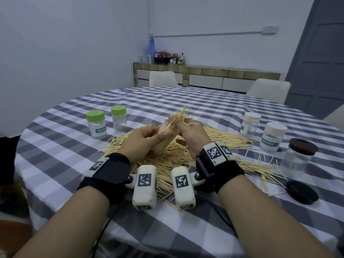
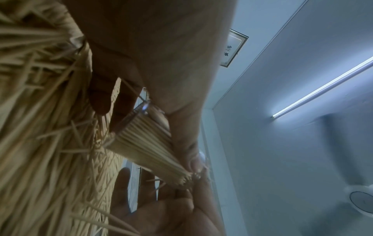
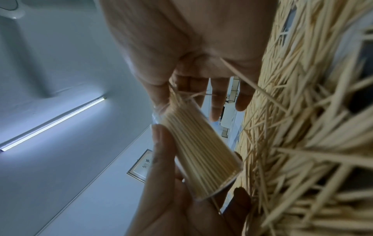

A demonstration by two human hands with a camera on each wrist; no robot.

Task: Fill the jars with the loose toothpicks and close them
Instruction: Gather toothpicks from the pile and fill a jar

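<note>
The left hand [image 1: 144, 139] wraps its grip round a clear jar [image 1: 164, 139] packed with toothpicks, thumb across the side facing the person, and holds it tilted with the mouth pointing away, above the desk [image 1: 204, 101]. The right hand [image 1: 191, 135] meets the jar's mouth, its grip pinching a bundle of toothpicks [image 1: 181, 115] that fans out past the rim; its other fingers [image 3: 217, 102] hang spread and relaxed. Directly under the jar lies the heap of loose toothpicks [image 1: 219, 135], spreading across the checked cloth toward the person and to the right. Left of the heap stand two green-lidded jars [image 1: 96, 124], closed. Right of the heap stand two cream-lidded jars [image 1: 271, 135], also closed, then a clear jar with a dark brown lid [image 1: 299, 155] resting on top. Nearer the person than that jar, a second dark brown lid [image 1: 302, 191] lies flat on the cloth.
</note>
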